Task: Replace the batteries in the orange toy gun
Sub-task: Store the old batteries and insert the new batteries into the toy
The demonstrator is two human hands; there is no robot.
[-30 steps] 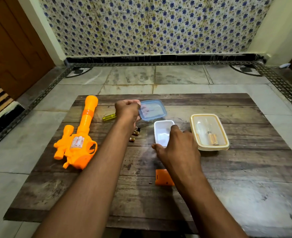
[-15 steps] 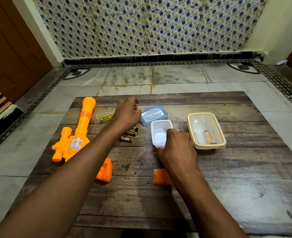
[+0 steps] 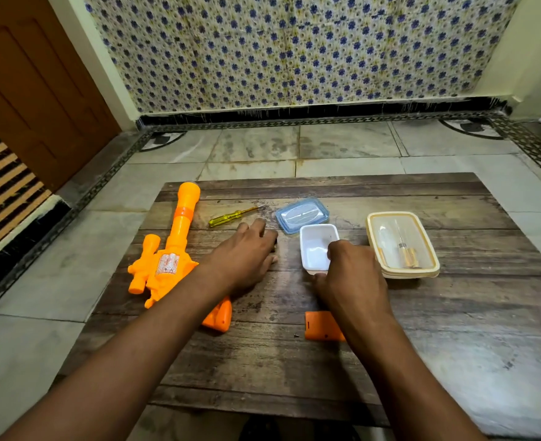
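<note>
Right hand (image 3: 348, 272) gripping white tub (image 3: 318, 246) near edge, left hand (image 3: 247, 256) curled palm-down, grasp hidden, beside it.

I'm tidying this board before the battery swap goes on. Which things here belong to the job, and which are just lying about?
Job:
orange toy gun
orange battery cover
yellow screwdriver
white tray, held by right hand
left hand
lidded cream box

Lying about:
blue lid
loose screw
</note>
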